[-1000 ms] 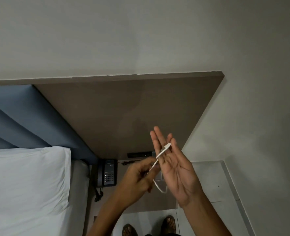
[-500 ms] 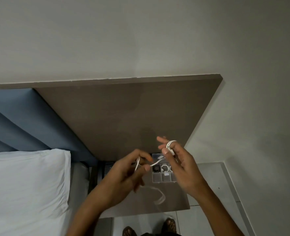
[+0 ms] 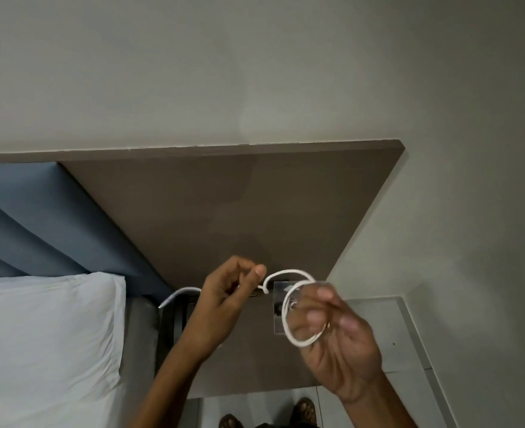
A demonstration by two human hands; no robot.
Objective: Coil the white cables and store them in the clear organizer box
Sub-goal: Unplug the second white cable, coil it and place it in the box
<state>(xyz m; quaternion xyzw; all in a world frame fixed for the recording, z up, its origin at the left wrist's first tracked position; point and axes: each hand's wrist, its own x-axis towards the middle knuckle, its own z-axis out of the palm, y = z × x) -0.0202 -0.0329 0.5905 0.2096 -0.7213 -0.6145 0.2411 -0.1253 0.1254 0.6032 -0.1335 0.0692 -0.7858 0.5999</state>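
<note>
A white cable [image 3: 286, 307] runs between both hands above a brown bedside table [image 3: 249, 359]. My right hand [image 3: 335, 338], blurred, has loops of the cable wound around its fingers. My left hand [image 3: 224, 301] pinches the cable between thumb and forefinger, and the free end with its plug sticks out to the left of that hand. The clear organizer box [image 3: 281, 304] lies on the table behind my right hand, mostly hidden; I can make out a few compartments.
A bed with a white pillow [image 3: 45, 335] fills the lower left, backed by a blue padded headboard [image 3: 54, 223] and a brown wall panel [image 3: 224, 205]. A dark object by the bed is hidden behind my left wrist. White floor tiles [image 3: 387, 332] and my sandalled feet show below.
The right hand has turned from flat and open to curled, with cable loops now wound around its fingers. The left hand has moved up and left, drawing the cable's free end out sideways.
</note>
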